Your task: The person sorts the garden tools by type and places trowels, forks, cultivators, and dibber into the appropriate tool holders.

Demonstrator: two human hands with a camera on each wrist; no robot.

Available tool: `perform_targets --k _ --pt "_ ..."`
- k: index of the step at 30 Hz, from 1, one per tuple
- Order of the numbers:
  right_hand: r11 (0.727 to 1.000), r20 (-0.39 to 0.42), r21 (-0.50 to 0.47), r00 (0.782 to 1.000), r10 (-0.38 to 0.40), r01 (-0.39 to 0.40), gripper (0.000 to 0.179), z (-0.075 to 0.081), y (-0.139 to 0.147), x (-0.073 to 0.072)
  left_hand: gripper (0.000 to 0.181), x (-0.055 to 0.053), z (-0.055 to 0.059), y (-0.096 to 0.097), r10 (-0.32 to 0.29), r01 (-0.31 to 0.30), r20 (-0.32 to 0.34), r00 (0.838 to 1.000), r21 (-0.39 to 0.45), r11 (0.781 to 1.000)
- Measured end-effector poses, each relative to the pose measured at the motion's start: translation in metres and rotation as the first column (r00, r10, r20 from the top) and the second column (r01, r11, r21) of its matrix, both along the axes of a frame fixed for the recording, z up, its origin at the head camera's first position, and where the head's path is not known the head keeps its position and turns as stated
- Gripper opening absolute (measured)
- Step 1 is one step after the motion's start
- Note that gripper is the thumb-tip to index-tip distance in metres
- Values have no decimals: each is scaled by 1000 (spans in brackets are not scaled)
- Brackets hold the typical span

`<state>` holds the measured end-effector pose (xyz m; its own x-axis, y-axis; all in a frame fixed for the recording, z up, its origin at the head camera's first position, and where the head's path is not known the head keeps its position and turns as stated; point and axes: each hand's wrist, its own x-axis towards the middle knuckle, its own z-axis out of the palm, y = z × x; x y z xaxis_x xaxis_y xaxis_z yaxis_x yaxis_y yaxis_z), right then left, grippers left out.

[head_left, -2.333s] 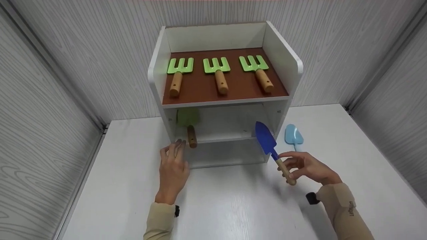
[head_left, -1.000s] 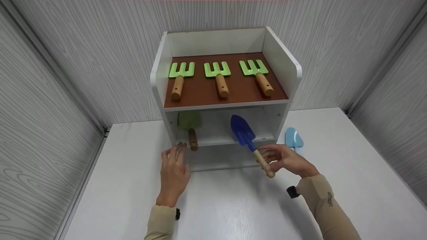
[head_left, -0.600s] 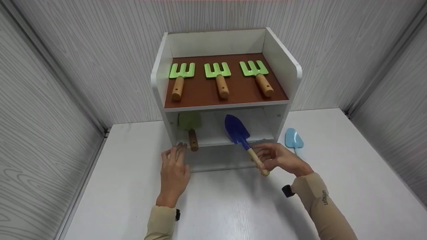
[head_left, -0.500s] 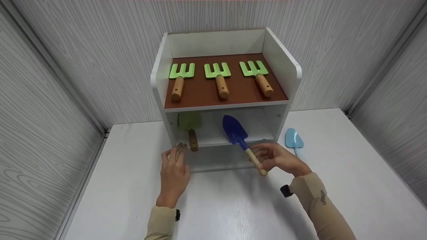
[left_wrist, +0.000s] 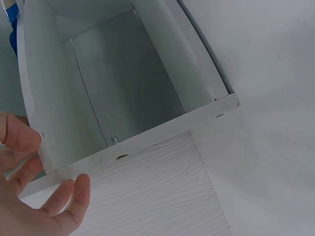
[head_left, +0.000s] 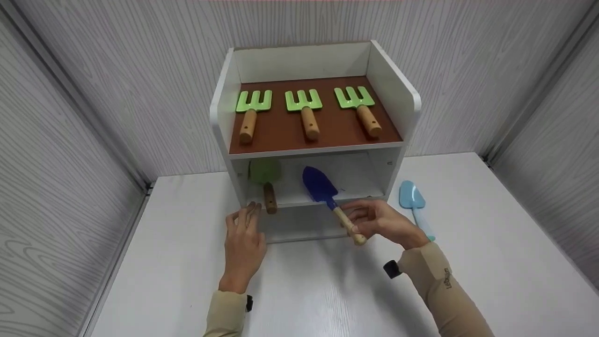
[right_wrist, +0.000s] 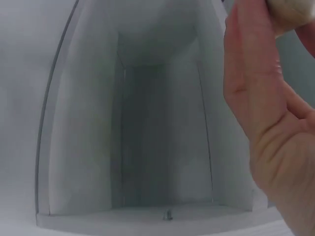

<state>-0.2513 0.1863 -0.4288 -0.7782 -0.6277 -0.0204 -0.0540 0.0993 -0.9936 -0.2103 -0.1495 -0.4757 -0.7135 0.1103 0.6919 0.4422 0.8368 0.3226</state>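
Note:
My right hand [head_left: 381, 222] pinches the pale wooden handle of a blue garden trowel [head_left: 319, 184]. The blade points away to the left, inside the shelf unit's middle compartment; whether it touches the board is unclear. In the right wrist view only the handle's end [right_wrist: 293, 12] shows by the fingers. My left hand [head_left: 244, 248] touches the front edge of the left side panel [left_wrist: 110, 152], its fingers spread on both sides of it. Close beside it, a green spade [head_left: 265, 171] with a brown wooden handle lies in the middle compartment, handle over the front edge.
Three green hand forks [head_left: 309, 122] lie in a row on the brown top board [head_left: 330, 126] of the white shelf unit [head_left: 395, 84]. Right of the unit, a light blue shovel [head_left: 412, 194] lies on the white table [head_left: 304, 299]. Wood-grain walls [head_left: 491, 70] stand around.
My right hand has carried the blue trowel leftward from the unit's right side into the middle compartment, lowering it slightly. The left hand stays at the side panel. More of the light blue shovel shows.

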Motion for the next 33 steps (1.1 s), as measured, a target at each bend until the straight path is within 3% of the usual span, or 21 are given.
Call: perform_targets --k 5,10,17,28,33 --pt "998 87 -58 996 -18 23 57 7 -10 2 54 -1 -1 0 2 -2 0 1000 -2 1000" --pt "992 157 -84 984 -85 99 56 12 -18 2 54 -1 -1 0 1 -1 21 1000 5 1000" --pt "979 176 -83 970 -169 186 58 19 -35 1 53 -1 -2 0 3 -3 27 1000 14 1000" --pt "972 214 -156 967 -140 176 70 20 -63 0 54 -4 -2 -1 -5 5 -20 1000 -5 1000" --pt "979 192 -110 970 -146 169 84 22 -75 2 54 -3 -3 -1 -2 2 -25 1000 -8 1000"
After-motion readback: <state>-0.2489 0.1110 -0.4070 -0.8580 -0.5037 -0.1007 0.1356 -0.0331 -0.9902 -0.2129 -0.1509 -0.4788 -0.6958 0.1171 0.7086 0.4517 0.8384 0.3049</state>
